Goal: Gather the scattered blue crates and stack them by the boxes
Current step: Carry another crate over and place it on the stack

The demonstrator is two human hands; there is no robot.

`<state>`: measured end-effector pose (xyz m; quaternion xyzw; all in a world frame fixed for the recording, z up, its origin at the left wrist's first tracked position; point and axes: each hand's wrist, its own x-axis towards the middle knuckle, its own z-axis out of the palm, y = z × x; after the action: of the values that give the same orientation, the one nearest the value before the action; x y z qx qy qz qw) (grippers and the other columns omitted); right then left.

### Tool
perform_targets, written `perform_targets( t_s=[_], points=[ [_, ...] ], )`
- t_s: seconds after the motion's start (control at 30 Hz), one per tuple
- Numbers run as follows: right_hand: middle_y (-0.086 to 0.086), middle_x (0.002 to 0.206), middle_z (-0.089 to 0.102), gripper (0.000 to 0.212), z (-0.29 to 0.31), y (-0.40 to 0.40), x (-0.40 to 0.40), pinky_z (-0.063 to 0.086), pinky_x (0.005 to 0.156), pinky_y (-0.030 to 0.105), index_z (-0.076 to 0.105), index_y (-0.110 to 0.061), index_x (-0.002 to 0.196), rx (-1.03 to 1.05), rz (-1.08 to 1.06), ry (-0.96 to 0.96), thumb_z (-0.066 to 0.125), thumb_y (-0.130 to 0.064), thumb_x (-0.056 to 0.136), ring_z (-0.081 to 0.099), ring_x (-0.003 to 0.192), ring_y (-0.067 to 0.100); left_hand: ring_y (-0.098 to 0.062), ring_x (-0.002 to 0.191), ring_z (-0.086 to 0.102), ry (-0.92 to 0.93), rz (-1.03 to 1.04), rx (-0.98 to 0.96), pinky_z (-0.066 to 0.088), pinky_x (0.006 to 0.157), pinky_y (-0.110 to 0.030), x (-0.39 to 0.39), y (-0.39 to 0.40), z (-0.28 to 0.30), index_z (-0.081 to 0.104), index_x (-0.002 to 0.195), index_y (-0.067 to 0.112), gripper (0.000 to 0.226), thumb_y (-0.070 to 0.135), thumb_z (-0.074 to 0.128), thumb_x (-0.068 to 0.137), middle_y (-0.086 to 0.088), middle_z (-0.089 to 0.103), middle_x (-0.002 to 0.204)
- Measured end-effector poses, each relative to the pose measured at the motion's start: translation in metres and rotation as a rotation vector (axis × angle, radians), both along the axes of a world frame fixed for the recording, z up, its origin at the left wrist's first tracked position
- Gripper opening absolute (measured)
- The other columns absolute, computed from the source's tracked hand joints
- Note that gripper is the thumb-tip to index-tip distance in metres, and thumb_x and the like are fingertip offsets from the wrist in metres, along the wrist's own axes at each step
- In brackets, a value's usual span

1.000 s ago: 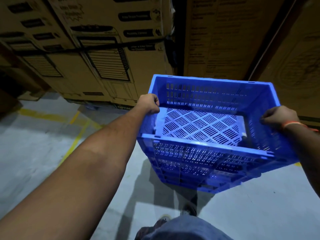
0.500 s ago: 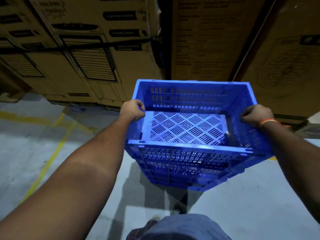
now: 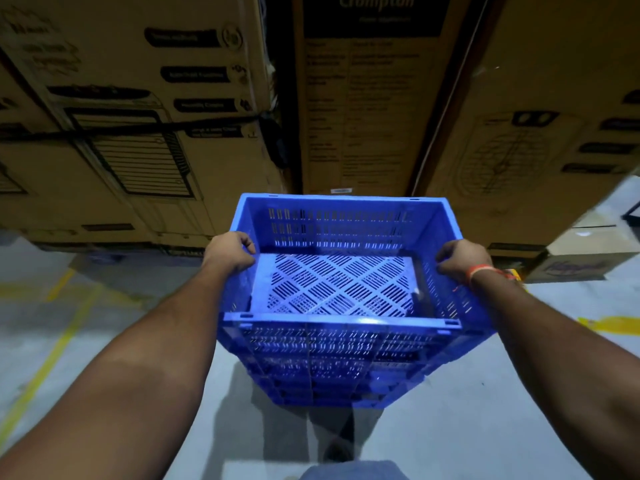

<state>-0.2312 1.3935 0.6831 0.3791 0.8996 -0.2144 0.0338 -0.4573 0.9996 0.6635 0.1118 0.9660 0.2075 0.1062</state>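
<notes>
- Crate [image 3: 341,337] position first: the blue crate is up in the air, carried out in front of the person, right up against the wall of cardboard boxes [image 3: 138,133] and above the grey floor [image 3: 104,341]. Looks like it's about to be set down by the boxes, though that's just a guess from the task.
- Left hand [image 3: 228,251] has its fingers curled over the left rim, right hand [image 3: 459,259] is curled over the right rim the same way. Both hands are clamped on the top edge, nothing supporting the bottom.
- Biggest risk imo: a rim-only grip means that if one hand slips, the crate swings down on that side and hits the floor or the person's foot [image 3: 337,452], which sits directly underneath.
- Crate's far wall is really close to the tall middle box [image 3: 367,98]. Push forward any more and it could bump the cardboard and dent it, or twist the crate in the hands.
- Can't tell from here whether other crates are already stacked below, since the carried one hides that spot. If there is a stack, lowering blind could land it off-centre, so it sits crooked and tips later.
- Smaller box [image 3: 581,254] sits on the floor at the right, near the right wrist with the orange band [image 3: 479,271]. Swinging the crate that way could clip it.
- Lighting is dim and the edges of the view are blurry, so judging the gap to the boxes is tricky.
</notes>
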Motion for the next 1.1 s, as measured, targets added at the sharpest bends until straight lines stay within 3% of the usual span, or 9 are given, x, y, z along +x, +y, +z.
perform_targets(
  t_s=[0.23, 0.67, 0.87, 1.1],
  points=[
    [0.005, 0.081, 0.064, 0.013, 0.000, -0.002, 0.000, 0.044, 0.070, 0.025, 0.072, -0.025, 0.080, 0.015, -0.030, -0.005, 0.074, -0.020, 0.069, 0.057, 0.074, 0.023, -0.020, 0.070, 0.067, -0.013, -0.002, 0.019, 0.046, 0.058, -0.024, 0.003, 0.000, 0.000, 0.067, 0.071, 0.024, 0.010, 0.018, 0.074, 0.068, 0.006, 0.067, 0.066],
    [0.004, 0.085, 0.070, 0.006, -0.001, 0.004, -0.011, 0.049, 0.072, 0.027, 0.073, -0.022, 0.076, 0.020, -0.039, 0.014, 0.072, -0.017, 0.073, 0.063, 0.078, 0.023, -0.021, 0.072, 0.067, -0.026, 0.010, 0.016, 0.054, 0.062, -0.028, 0.002, 0.002, 0.005, 0.068, 0.071, 0.025, 0.010, 0.019, 0.075, 0.070, 0.005, 0.068, 0.071],
    [0.003, 0.086, 0.065, 0.010, -0.002, 0.006, -0.006, 0.047, 0.073, 0.028, 0.070, -0.028, 0.074, 0.023, -0.005, 0.018, 0.072, -0.018, 0.074, 0.059, 0.080, 0.021, -0.018, 0.074, 0.064, -0.012, 0.028, 0.022, 0.045, 0.061, -0.026, 0.010, 0.003, 0.004, 0.070, 0.078, 0.024, 0.010, 0.019, 0.077, 0.072, 0.008, 0.065, 0.073],
    [0.003, 0.086, 0.064, 0.007, -0.004, 0.004, -0.006, 0.045, 0.073, 0.028, 0.071, -0.025, 0.077, 0.035, -0.018, 0.035, 0.071, -0.019, 0.075, 0.058, 0.081, 0.021, -0.018, 0.073, 0.065, -0.005, 0.050, 0.003, 0.050, 0.061, -0.027, 0.007, 0.002, 0.000, 0.070, 0.076, 0.024, 0.009, 0.019, 0.076, 0.072, 0.004, 0.069, 0.077]
  ],
)
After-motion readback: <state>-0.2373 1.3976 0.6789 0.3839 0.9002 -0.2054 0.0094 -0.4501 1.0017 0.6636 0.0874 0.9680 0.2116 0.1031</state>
